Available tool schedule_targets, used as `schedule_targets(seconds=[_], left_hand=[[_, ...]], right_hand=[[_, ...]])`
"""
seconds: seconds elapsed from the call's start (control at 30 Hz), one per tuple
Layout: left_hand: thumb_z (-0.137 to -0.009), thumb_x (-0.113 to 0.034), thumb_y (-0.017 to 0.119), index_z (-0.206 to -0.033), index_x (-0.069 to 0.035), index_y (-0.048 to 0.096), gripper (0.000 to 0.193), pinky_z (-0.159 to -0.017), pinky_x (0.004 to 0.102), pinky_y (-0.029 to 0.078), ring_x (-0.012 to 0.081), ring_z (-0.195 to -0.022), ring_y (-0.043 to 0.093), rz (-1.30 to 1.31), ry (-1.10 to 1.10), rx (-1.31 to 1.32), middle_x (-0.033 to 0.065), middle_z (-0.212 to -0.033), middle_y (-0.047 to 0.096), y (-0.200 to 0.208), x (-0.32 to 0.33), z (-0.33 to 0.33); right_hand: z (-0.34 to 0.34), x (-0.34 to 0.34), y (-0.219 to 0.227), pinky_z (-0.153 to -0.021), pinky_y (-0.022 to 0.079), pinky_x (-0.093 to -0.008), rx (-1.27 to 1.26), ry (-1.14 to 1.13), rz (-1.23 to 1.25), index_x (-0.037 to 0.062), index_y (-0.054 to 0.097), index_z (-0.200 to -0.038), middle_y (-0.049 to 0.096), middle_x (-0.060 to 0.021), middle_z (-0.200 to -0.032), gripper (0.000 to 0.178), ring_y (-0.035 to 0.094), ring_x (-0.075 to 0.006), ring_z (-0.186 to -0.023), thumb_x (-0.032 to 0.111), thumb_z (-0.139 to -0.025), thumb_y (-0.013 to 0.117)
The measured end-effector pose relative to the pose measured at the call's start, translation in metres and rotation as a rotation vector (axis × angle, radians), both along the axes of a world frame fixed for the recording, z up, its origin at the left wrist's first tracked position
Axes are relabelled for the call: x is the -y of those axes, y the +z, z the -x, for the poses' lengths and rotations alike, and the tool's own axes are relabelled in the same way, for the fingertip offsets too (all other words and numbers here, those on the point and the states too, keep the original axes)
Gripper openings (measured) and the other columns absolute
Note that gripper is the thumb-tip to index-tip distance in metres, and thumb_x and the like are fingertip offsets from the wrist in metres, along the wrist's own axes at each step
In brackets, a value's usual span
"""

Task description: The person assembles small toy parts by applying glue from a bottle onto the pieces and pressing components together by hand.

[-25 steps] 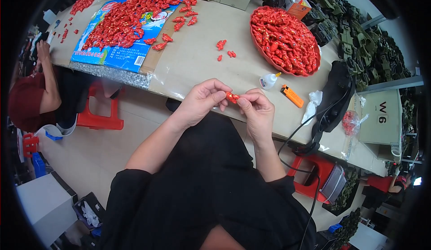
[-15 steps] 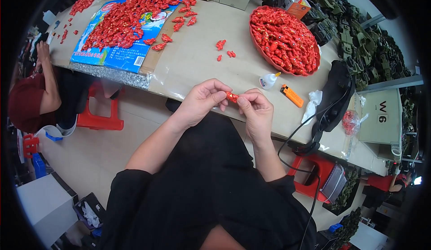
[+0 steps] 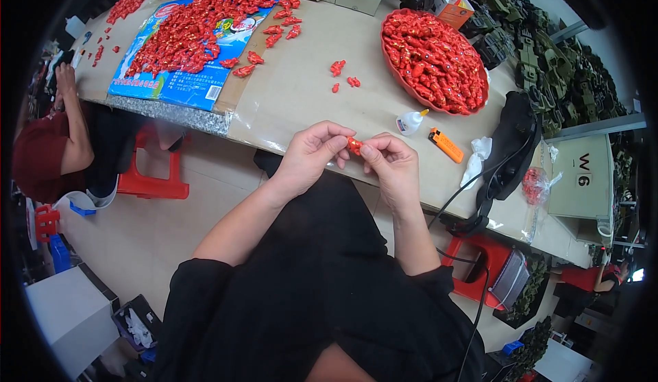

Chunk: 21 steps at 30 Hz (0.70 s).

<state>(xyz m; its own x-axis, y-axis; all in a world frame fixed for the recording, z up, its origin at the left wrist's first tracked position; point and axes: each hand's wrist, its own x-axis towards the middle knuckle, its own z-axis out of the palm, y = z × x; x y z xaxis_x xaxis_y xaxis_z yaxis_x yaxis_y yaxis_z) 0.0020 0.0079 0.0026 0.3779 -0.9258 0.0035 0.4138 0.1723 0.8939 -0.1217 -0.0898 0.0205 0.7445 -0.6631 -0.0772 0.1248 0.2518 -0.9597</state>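
Both hands meet over the near edge of the table, each pinching the same small red trinket. The left hand presses its thumb and forefinger on the trinket's left end, with its other fingers bent in beneath. The right hand grips the other end between thumb and forefinger, its remaining fingers curled. Only the narrow gap holding the trinket parts the two sets of fingertips.

The trinket lies crosswise between the hands, its long axis running from left to right and sloping down a little toward the right hand. Gold-coloured marks show on its upper face. Which end is its front cannot be told.

Fingertips cover both of its ends, and its underside is out of sight; it is too small for finer detail. Beyond the hands, three loose red pieces lie on the table, near a heaped red bowl. A white glue bottle and an orange tool lie just beyond the right hand. At the far left, a co-worker is partly cut off by the dark rim, and what that person handles is hard to make out.
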Motion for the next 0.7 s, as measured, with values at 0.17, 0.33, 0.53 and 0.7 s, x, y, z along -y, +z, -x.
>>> schedule_targets(seconds=[0.17, 0.33, 0.53, 0.7], left_hand=[[-0.088, -0.009, 0.045, -0.106, 0.002, 0.053, 0.023, -0.063, 0.0206, 0.043, 0.0082, -0.066, 0.050, -0.002, -0.020, 0.014, 0.0047, -0.081, 0.056, -0.001, 0.000, 0.000], [-0.087, -0.009, 0.046, -0.111, 0.002, 0.051, 0.026, -0.064, 0.0201, 0.043, 0.0078, -0.068, 0.049, -0.020, -0.066, 0.014, 0.0040, -0.083, 0.056, 0.001, -0.002, -0.001], [-0.084, -0.004, 0.049, -0.112, 0.003, 0.050, 0.029, -0.067, 0.0197, 0.042, 0.0081, -0.070, 0.049, -0.085, -0.109, -0.015, 0.0039, -0.086, 0.056, 0.009, -0.002, -0.003], [-0.084, -0.004, 0.049, -0.108, 0.005, 0.051, 0.026, -0.067, 0.0201, 0.043, 0.0081, -0.070, 0.049, -0.089, -0.120, -0.047, 0.0044, -0.084, 0.056, 0.009, 0.000, -0.006]], right_hand=[[0.002, 0.005, -0.001, -0.052, 0.040, -0.0165, 0.027, 0.068, 0.011, -0.0005, 0.060, -0.079, 0.057, -0.0033, -0.074, 0.005, 0.049, -0.0049, -0.058, 0.004, -0.077, 0.060], [0.000, 0.003, -0.003, -0.051, 0.041, -0.0166, 0.046, 0.039, -0.022, -0.0007, 0.060, -0.081, 0.057, -0.0039, -0.075, 0.006, 0.050, -0.0047, -0.058, 0.004, -0.078, 0.060], [-0.001, -0.002, -0.007, -0.051, 0.042, -0.0160, 0.043, -0.043, 0.013, -0.0011, 0.059, -0.082, 0.055, -0.0027, -0.076, 0.007, 0.050, -0.0045, -0.059, 0.004, -0.078, 0.060], [-0.002, -0.008, -0.006, -0.052, 0.043, -0.0165, 0.006, -0.089, 0.114, -0.0007, 0.060, -0.081, 0.052, -0.0030, -0.081, 0.005, 0.052, -0.0059, -0.065, 0.003, -0.078, 0.060]])
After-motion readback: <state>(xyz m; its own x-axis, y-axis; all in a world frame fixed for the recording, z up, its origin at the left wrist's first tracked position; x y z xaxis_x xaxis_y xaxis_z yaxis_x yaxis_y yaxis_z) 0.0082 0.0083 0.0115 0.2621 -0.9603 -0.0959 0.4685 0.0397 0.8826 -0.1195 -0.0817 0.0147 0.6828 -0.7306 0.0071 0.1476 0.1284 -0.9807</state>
